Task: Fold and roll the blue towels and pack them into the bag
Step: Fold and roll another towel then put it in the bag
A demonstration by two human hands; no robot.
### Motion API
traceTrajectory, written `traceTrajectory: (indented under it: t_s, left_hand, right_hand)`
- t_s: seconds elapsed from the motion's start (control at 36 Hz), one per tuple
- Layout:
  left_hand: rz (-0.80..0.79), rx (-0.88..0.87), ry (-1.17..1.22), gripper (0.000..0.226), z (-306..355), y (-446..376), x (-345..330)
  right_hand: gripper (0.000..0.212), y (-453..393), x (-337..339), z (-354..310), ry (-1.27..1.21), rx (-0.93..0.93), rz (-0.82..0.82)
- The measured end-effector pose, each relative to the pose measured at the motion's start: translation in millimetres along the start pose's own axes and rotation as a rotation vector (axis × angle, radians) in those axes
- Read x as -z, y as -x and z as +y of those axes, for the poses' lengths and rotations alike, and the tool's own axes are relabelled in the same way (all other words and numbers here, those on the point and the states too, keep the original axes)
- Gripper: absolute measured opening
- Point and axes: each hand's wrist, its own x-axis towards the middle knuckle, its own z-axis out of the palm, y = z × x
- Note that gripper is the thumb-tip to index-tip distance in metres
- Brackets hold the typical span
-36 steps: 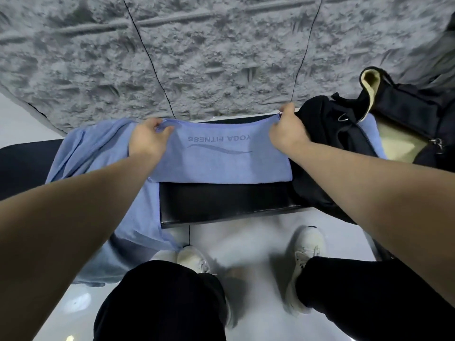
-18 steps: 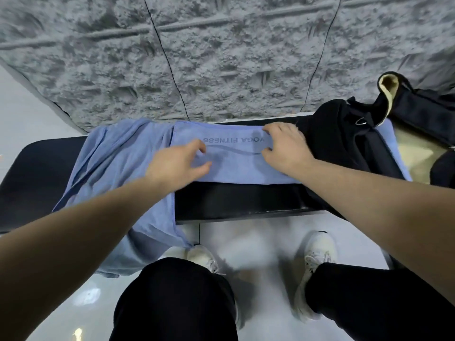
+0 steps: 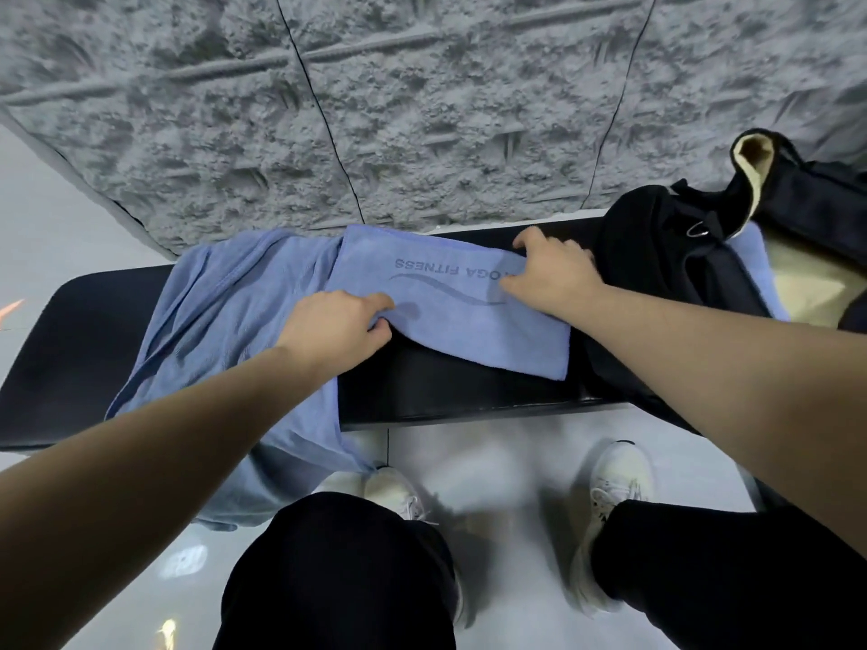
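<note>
Nearest the camera, the person's black trouser legs and white sneakers stand on a pale glossy floor. Just beyond them runs a black padded bench. A loose blue towel lies draped over the bench's left part, its lower end hanging past the front edge toward the floor. Beside it, at the bench's middle, lies a folded blue towel printed with "YOGA FITNESS" and a wave mark, the letters upside down from this view. The left hand pinches the folded towel's near left corner between thumb and curled fingers, lifting the cloth slightly. The right hand rests on the towel's far right end with fingers bent, pressing down; whether it grips the cloth cannot be told. To the right on the bench sits an open black bag with a cream lining, another piece of blue towel showing inside. Behind everything rises a grey, rough-textured wall.
</note>
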Motion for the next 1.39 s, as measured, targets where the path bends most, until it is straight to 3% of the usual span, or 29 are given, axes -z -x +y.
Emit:
traceTrajectory:
  t_s: [0.19,0.36,0.44,0.58,0.72,0.92,1.11,1.28,1.39]
  left_hand:
    - [0.035,0.216,0.345,0.029,7.0,-9.2,1.8]
    - [0.053,0.535,1.029,0.022,22.3,-25.3,2.0]
    - [0.100,0.617,1.155,0.008,28.6,-37.3,-7.8]
    - [0.102,0.709,1.357,0.040,37.2,-52.2,-10.8]
    - [0.088,0.650,1.435,0.057,37.2,-67.5,-13.7]
    - [0.076,0.532,1.403,0.066,47.1,-93.0,-5.9]
    - [0.122,0.544,1.314,0.061,57.8,-113.2,-16.9]
    - [0.115,0.659,1.355,0.037,65.7,-101.7,-9.4]
    - [0.098,0.687,1.358,0.029,62.8,-85.2,-8.8]
  right_hand:
    - [0.038,20.5,7.4,2.2,-0.168,-0.106,-0.153]
    - [0.017,42.0,6.5,7.1,-0.326,-0.165,-0.291]
    - [0.028,48.1,4.2,9.3,-0.363,-0.178,-0.343]
    - [0.063,48.7,2.6,12.1,-0.522,-0.184,-0.275]
    - [0.075,48.3,-2.4,17.9,-0.678,-0.137,-0.239]
    - [0.066,50.4,-1.6,16.0,-0.657,-0.103,-0.369]
    - [0.023,55.0,3.6,15.1,-0.644,-0.060,-0.515]
    - [0.023,57.7,1.4,14.5,-0.595,-0.045,-0.434]
    - [0.029,63.2,5.3,13.5,-0.628,-0.071,-0.474]
